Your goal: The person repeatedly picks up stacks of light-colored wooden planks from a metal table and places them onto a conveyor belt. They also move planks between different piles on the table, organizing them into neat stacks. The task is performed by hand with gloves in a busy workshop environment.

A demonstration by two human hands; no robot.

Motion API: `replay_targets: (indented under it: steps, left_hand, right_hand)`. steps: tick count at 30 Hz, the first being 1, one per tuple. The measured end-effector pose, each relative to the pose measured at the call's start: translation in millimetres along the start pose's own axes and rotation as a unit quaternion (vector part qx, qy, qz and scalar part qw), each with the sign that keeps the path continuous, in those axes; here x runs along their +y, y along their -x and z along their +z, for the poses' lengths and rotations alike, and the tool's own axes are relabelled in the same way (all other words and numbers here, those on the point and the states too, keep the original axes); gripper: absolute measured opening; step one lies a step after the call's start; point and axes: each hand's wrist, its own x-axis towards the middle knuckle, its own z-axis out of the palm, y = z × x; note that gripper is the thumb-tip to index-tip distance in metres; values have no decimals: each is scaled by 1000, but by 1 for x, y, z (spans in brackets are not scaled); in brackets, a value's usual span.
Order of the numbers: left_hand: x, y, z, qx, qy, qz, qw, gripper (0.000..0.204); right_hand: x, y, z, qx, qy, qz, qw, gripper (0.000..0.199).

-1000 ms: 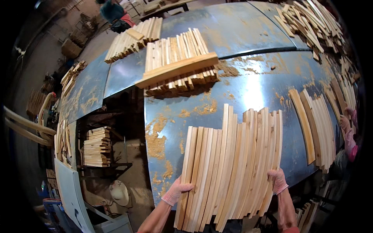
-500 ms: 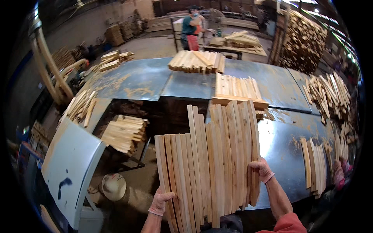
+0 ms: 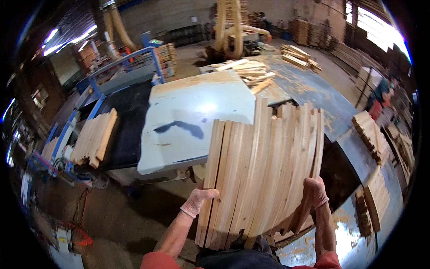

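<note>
Between my two gloved hands is a wide row of pale wooden strips (image 3: 264, 175), pressed side by side, their far ends uneven. My left hand (image 3: 200, 200) clamps the left side of the row, thumb on top. On the opposite side my right hand (image 3: 317, 190) grips the outermost strip, its thumb also over the top face. Fingers of both hands are partly hidden behind the wood. The strips hang in front of my body, their far ends overlapping the near edge of a pale table (image 3: 233, 96) with a dark smear.
Left of the pale table, a dark conveyor bed (image 3: 130, 130) with a blue frame carries a bundle of strips (image 3: 96, 136). Metal tables (image 3: 304, 85) with wood piles curve along the right. A person (image 3: 380, 96) stands at far right. Wide ducts (image 3: 230, 27) rise behind.
My view has swung left, bringing the pale table and conveyor toward the middle. The strips have come along, still held between both hands.
</note>
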Motion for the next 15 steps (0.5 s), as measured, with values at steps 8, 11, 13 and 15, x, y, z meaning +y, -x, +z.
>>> replay_targets:
  steps: [8,11,13,15]
  left_hand:
    - [45,17,-121,176,73,-7,982,46]
    - [43,9,-172,261,69,-7,963,45]
    - [46,-8,-210,260,100,-12,960,48]
    - [72,-30,-211,268,147,-45,951,51]
  right_hand:
    - [0,-180,183,-133,54,48,989,33]
    - [-10,-221,254,-189,57,76,977,41]
    - [-9,-257,295,-206,96,85,970,41]
    - [-2,-302,325,-204,162,89,961,39]
